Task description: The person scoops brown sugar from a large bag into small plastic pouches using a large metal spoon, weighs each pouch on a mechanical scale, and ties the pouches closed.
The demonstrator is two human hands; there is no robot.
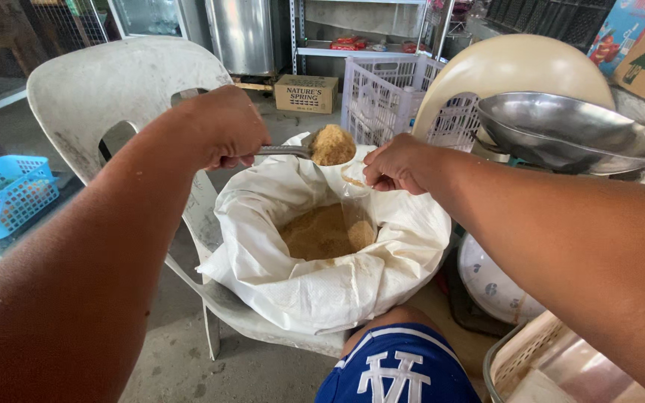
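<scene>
My left hand [222,127] grips the handle of a metal scoop [330,146] heaped with brown sugar. My right hand [401,164] pinches the mouth of a clear plastic bag [354,209] that hangs below it, with brown sugar in its bottom. The scoop's lip sits just above and left of the bag's opening. Both are held over a white sack [315,287] with its top rolled down, partly filled with brown sugar [315,233]. The sack rests on the seat of a white plastic chair [106,82].
A metal weighing-scale pan [561,130] stands at the right, with the scale's dial [490,287] below it. A white plastic crate [382,93] and a cardboard box [306,93] are behind. A blue basket [9,194] is at the left. A woven tray [531,358] lies at the lower right.
</scene>
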